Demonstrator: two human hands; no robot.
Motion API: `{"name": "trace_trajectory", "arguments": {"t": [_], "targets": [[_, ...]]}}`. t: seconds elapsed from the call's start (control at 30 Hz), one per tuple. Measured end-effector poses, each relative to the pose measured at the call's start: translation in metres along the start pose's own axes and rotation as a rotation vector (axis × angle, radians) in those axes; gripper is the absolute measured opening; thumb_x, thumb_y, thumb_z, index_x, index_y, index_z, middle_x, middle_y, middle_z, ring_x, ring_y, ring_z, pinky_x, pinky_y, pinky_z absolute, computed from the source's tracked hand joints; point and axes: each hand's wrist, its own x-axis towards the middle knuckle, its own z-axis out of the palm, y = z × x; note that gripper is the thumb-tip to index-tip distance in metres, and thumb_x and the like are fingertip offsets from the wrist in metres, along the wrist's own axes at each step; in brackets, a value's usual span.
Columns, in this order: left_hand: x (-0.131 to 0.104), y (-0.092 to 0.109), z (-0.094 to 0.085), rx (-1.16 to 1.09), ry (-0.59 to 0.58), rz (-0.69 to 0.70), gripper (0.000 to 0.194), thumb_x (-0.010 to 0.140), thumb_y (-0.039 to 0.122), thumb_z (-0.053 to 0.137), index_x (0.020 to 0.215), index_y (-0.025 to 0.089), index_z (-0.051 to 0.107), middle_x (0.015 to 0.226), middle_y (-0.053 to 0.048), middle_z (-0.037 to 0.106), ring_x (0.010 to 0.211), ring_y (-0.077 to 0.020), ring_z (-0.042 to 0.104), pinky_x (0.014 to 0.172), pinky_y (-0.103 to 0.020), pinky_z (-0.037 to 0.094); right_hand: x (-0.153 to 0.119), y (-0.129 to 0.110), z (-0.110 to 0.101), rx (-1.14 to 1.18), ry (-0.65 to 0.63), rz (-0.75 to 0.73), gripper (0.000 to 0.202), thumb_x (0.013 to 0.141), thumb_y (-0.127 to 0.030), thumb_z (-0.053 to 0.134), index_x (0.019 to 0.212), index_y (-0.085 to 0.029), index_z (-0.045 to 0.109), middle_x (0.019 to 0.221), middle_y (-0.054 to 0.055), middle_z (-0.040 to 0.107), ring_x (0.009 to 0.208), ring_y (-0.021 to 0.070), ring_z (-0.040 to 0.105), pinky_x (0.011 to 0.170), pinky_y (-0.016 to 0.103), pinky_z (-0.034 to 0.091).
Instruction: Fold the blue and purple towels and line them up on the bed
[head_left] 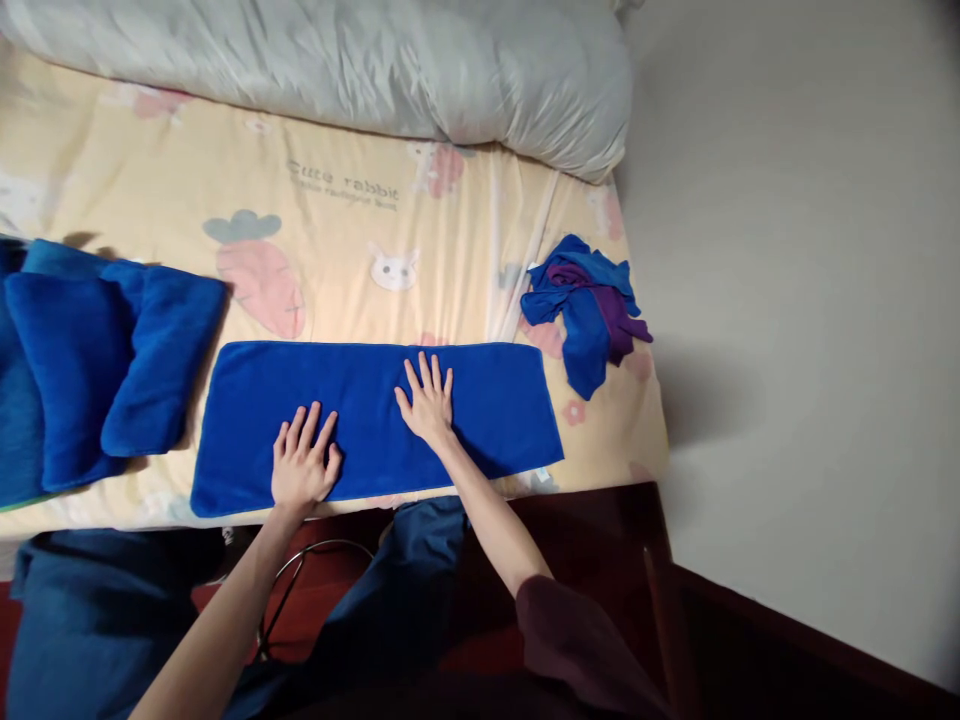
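Note:
A long blue towel [367,400] lies spread out along the front edge of the bed, its surface nearly smooth. My left hand [304,462] rests on its left half, near the front edge, palm down with the fingers stretched. Farther right and a little farther back, my right hand [429,400] lies flat on the same towel with the fingers spread. Neither hand grips anything. Left of the towel sit folded blue towels [161,350], partly overlapping. To its right is a crumpled heap of blue and purple cloths [585,305].
The mattress has a yellow sheet [337,270] printed with carrots and rabbits. A long grey-white bolster or rolled quilt [337,60] runs along the back. A plain wall [795,300] bounds the right side. My legs in blue trousers [97,620] are below the bed's front edge.

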Motion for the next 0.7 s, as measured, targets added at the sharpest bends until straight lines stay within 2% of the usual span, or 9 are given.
{"name": "trace_trajectory", "arguments": {"t": [0.17,0.23,0.3,0.4,0.47,0.57,0.7], "targets": [[0.003,0.005,-0.008,0.021,-0.009,0.007,0.065,0.094,0.029,0.047,0.158,0.023,0.043,0.171,-0.008,0.025,0.159,-0.0331,0.019,0.128,-0.06,0.015,0.004,0.006,-0.006,-0.005,-0.006,-0.001,0.063,0.107,-0.05,0.036,0.164,-0.023,0.031,0.174,0.006,0.013,0.162,0.0306,0.003,0.129,0.062,0.003],[0.014,0.013,-0.01,0.039,-0.016,0.035,0.062,0.094,0.031,0.047,0.154,0.017,0.048,0.17,-0.011,0.024,0.159,-0.0346,0.017,0.128,-0.062,0.015,0.003,0.007,-0.009,0.01,0.0,0.01,0.062,0.107,-0.048,0.038,0.163,-0.023,0.032,0.174,0.006,0.014,0.162,0.031,0.004,0.128,0.064,0.004],[0.034,0.028,-0.007,0.047,-0.029,0.088,0.06,0.095,0.033,0.047,0.151,0.013,0.052,0.17,-0.014,0.024,0.16,-0.035,0.014,0.128,-0.061,0.015,0.002,0.006,-0.009,0.024,0.017,0.01,0.061,0.107,-0.045,0.038,0.163,-0.023,0.031,0.173,0.006,0.014,0.162,0.0305,0.004,0.128,0.064,0.003],[0.075,0.057,0.012,0.03,-0.126,0.231,0.062,0.097,0.033,0.042,0.155,0.012,0.045,0.171,-0.013,0.024,0.16,-0.0306,0.013,0.13,-0.057,0.014,0.002,0.007,-0.005,0.042,0.006,-0.121,0.059,0.107,-0.031,0.035,0.164,-0.021,0.028,0.173,0.004,0.018,0.162,0.0236,0.007,0.131,0.057,0.001],[0.101,0.072,0.031,0.013,-0.178,0.266,0.063,0.099,0.029,0.035,0.158,0.008,0.039,0.169,-0.014,0.026,0.16,-0.0274,0.016,0.131,-0.053,0.015,0.005,0.009,-0.001,0.063,-0.03,-0.192,0.06,0.105,-0.023,0.033,0.165,-0.018,0.026,0.171,0.004,0.024,0.161,0.0184,0.012,0.133,0.048,0.002],[0.123,0.08,0.054,-0.01,-0.189,0.242,0.065,0.099,0.028,0.032,0.16,0.007,0.033,0.171,-0.014,0.022,0.161,-0.026,0.013,0.132,-0.052,0.01,0.014,0.013,0.004,0.099,-0.047,-0.102,0.062,0.105,-0.022,0.031,0.165,-0.015,0.023,0.171,0.005,0.023,0.161,0.0169,0.013,0.133,0.043,0.004],[0.131,0.078,0.065,-0.072,-0.158,0.196,0.066,0.101,0.03,0.03,0.162,0.003,0.027,0.171,-0.015,0.019,0.161,-0.0256,0.01,0.132,-0.05,0.006,0.025,0.014,0.004,0.15,-0.048,-0.019,0.063,0.105,-0.026,0.031,0.166,-0.015,0.019,0.173,0.004,0.018,0.161,0.0181,0.009,0.133,0.045,0.002]]}}
